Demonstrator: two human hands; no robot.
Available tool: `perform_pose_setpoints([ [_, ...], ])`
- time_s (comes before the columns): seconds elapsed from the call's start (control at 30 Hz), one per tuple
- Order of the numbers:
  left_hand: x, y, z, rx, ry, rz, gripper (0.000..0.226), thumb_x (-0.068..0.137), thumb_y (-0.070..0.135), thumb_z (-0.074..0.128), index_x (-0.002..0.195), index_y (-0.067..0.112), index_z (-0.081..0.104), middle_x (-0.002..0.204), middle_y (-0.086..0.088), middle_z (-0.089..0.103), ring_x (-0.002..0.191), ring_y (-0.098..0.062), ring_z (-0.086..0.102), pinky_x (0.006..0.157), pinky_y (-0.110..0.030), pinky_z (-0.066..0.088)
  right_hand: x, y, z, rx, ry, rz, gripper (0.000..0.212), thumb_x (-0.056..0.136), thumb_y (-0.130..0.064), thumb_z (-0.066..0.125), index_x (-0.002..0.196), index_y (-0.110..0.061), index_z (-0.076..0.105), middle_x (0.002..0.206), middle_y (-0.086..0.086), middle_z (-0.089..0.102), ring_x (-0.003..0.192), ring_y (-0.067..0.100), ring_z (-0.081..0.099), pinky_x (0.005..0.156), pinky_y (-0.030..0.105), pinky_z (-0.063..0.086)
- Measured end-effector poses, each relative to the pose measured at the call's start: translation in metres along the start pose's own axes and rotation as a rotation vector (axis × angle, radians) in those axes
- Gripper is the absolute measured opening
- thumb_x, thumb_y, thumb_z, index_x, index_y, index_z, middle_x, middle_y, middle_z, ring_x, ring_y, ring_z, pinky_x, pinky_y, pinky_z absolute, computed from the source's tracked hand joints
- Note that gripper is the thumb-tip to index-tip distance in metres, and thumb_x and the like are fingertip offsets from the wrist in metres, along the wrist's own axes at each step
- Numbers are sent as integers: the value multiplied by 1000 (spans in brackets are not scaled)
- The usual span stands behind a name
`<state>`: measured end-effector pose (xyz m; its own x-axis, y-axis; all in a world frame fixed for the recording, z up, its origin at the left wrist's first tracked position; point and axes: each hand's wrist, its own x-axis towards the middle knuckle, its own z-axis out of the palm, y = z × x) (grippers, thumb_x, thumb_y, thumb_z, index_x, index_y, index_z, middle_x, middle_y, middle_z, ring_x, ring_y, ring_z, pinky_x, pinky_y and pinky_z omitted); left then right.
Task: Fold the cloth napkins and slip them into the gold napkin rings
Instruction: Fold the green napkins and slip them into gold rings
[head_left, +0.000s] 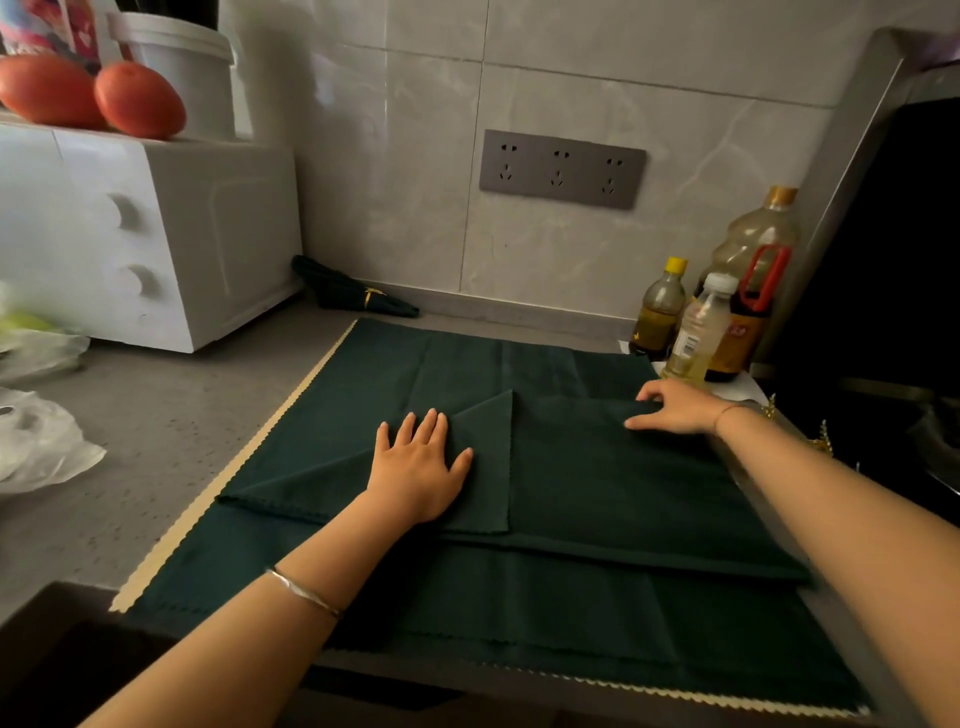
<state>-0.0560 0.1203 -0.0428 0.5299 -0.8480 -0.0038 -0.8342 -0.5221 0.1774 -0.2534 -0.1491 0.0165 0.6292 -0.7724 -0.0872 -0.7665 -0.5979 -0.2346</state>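
Note:
A dark green cloth napkin (597, 478) lies partly folded on top of more green cloth (467, 613) spread across the grey counter. My left hand (421, 467) presses flat on the folded flap, fingers straight. My right hand (680, 405) rests on the napkin's right fold edge with its fingers spread; whether they pinch the cloth I cannot tell. A finished rolled green napkin (343, 288) sits in a gold napkin ring (370, 298) by the back wall. More gold rings (821, 441) peek out behind my right forearm.
A white appliance (156, 234) stands at the back left with two tomatoes (93, 96) and a white tub (182, 67) on top. Plastic bags (41, 441) lie at the left. Oil and sauce bottles (727, 312) stand at the back right beside a dark stove (883, 338).

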Motion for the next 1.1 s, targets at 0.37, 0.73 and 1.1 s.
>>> perform_pose_setpoints([
  [0.37,1,25,1,-8,-27,43,65,100,52,17,153,19,-3,161,-1,-7,147,-23,-8,116,-47,-10,-100,-27,13,230,473,-245,24,83,-28,70,102,-13,72,97,2,71,92,16,64,82,28,49],
  [0.73,-4,49,8,-95,-25,174,52,104,38,12,153,24,4,161,4,1,148,-16,-3,118,-42,-5,-155,-103,89,-225,698,-570,37,82,-41,42,65,-28,73,62,-13,66,58,5,62,44,18,47],
  [1.1,-3,47,8,-60,-42,202,50,103,42,12,152,34,6,161,3,1,148,-19,-5,118,-44,-5,-176,-119,100,-172,536,-515,50,93,-42,32,74,-20,72,73,-5,70,69,13,64,56,29,51],
])
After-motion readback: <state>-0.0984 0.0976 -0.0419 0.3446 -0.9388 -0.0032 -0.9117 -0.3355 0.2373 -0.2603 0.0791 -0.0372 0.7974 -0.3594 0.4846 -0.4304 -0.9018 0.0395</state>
